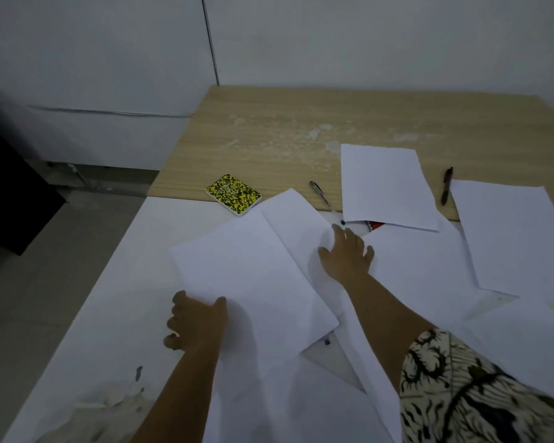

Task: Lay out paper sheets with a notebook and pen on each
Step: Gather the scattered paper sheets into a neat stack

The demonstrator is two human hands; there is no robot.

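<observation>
Several white sheets lie overlapped on the white table [115, 282], at least five of them, though the pile hides an exact count. The left hand [195, 321] pinches the near edge of the front sheet [247, 276], thumb on top. The right hand [346, 254] rests flat with fingers spread on the second sheet [295, 219]. One yellow-and-black speckled notebook [233, 194] sits at the seam with the wooden table [301, 123]. Two pens show: a clear pen [325, 199] just beyond the right fingertips, and a dark pen [446, 185] between the far sheet [384, 183] and the right-hand sheet [509, 235].
</observation>
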